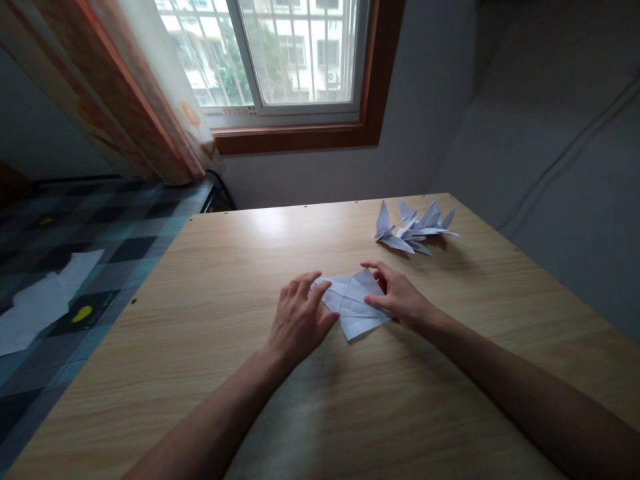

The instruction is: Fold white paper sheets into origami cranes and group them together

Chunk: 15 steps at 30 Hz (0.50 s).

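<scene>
A small white sheet of paper (356,297), creased with several crossing fold lines, lies opened out and turned like a diamond near the middle of the table. My left hand (300,313) grips its left corner, thumb at the lower edge and curved fingers at the upper edge. On the other side, my right hand (400,293) holds the right part, its thumb on top and its index finger at the upper corner. The other right fingers are partly hidden. Beyond my right hand, several folded white paper cranes (413,230) sit in a cluster.
The light wooden table (210,280) extends beneath both arms. To the left, white paper sheets (40,307) lie on a checked cloth (135,230) over a lower surface. A barred window (305,60) and an orange curtain (145,100) are behind the table.
</scene>
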Motion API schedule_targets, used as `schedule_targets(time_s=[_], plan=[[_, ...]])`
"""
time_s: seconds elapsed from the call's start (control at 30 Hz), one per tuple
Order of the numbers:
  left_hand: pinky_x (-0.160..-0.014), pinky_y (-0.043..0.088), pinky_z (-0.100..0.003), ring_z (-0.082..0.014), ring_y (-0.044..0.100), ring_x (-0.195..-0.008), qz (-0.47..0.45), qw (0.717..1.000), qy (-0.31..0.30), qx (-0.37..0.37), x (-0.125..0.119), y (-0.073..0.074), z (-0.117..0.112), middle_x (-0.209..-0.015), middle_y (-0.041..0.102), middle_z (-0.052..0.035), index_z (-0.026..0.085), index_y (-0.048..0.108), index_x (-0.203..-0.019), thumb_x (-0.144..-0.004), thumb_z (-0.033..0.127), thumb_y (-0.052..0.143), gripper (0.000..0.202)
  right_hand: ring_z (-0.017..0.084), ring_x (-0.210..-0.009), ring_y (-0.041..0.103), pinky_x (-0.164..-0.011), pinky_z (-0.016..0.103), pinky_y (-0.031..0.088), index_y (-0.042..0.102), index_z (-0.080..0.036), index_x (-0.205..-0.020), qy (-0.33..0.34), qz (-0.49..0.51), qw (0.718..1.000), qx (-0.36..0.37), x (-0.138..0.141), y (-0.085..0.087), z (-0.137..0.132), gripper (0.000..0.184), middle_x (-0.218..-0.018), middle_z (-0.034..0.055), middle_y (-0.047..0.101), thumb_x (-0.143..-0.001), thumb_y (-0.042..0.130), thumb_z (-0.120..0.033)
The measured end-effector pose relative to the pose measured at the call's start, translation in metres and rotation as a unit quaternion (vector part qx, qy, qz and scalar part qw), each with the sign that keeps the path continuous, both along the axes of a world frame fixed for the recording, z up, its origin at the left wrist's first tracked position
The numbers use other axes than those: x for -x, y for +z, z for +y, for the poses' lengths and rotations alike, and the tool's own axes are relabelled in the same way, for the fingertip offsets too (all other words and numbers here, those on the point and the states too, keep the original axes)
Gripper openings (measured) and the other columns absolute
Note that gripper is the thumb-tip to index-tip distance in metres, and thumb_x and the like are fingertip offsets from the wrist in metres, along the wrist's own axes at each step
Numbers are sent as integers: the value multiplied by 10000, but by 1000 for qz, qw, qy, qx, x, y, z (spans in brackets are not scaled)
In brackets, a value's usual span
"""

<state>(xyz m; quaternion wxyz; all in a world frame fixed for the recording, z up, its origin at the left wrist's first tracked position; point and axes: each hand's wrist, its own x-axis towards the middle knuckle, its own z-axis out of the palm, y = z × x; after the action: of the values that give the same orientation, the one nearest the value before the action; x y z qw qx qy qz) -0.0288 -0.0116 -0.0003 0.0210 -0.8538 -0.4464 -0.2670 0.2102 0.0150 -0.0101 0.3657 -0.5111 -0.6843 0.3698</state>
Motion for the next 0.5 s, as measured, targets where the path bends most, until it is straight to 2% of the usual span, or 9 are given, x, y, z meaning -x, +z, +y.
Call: schedule_targets(time_s=[0.07, 0.17, 0.3, 0.37, 0.43, 0.5], plan=[[-1021, 397, -504, -345, 450, -1262, -17, 999, 40, -12, 0, -2, 1, -1370, 496, -163, 193, 484, -1270, -801, 294, 689, 522, 121, -602, 506, -520, 219, 400, 569, -198, -1247, -18, -10, 1000, -7, 0, -1, 0, 597, -716, -44, 548, -663, 692, -166], [-1043, 374, -535, -368, 435, -1293, -57, 994, 97, 0, 1, -8, 6, -1391, 484, -204, 153, 373, -1391, -801, 348, 696, 700, 114, -578, 497, -507, 207, 379, 604, -200, -1185, -29, -8, 1000, 9, 1, -1, -2, 507, -659, -57, 531, -685, 688, -182], [-1016, 399, -554, -362, 526, -1233, -133, 981, 103, 93, 5, -18, 15, -1319, 570, -217, 139, 199, -1497, -803, 441, 690, 902, 161, -691, 621, -603, 253, 478, 635, -196, -1031, -30, 67, 997, 34, 6, -4, -5, 309, -792, 9, 669, -727, 682, -223], [-1035, 385, -564, -368, 515, -1258, -177, 970, 104, 129, 6, -21, 19, -1365, 539, -232, 139, 142, -1519, -790, 464, 699, 974, 188, -756, 661, -662, 288, 517, 632, -192, -972, -39, 125, 991, 39, 9, -6, -6, 258, -873, 41, 702, -728, 697, -242], [-1051, 385, -552, -366, 491, -1293, -230, 955, 110, 148, 7, -20, 20, -1418, 486, -242, 144, 137, -1526, -780, 476, 707, 996, 203, -786, 681, -691, 310, 537, 621, -189, -943, -49, 181, 981, 48, 12, -8, -6, 257, -909, 55, 712, -717, 720, -262], [-1039, 424, -513, -339, 525, -1270, -285, 939, 99, 166, 7, -17, 20, -1395, 520, -219, 150, 198, -1516, -790, 459, 702, 937, 206, -788, 690, -697, 317, 545, 609, -185, -929, -51, 221, 972, 59, 15, -9, -7, 280, -910, 56, 715, -701, 743, -277]])
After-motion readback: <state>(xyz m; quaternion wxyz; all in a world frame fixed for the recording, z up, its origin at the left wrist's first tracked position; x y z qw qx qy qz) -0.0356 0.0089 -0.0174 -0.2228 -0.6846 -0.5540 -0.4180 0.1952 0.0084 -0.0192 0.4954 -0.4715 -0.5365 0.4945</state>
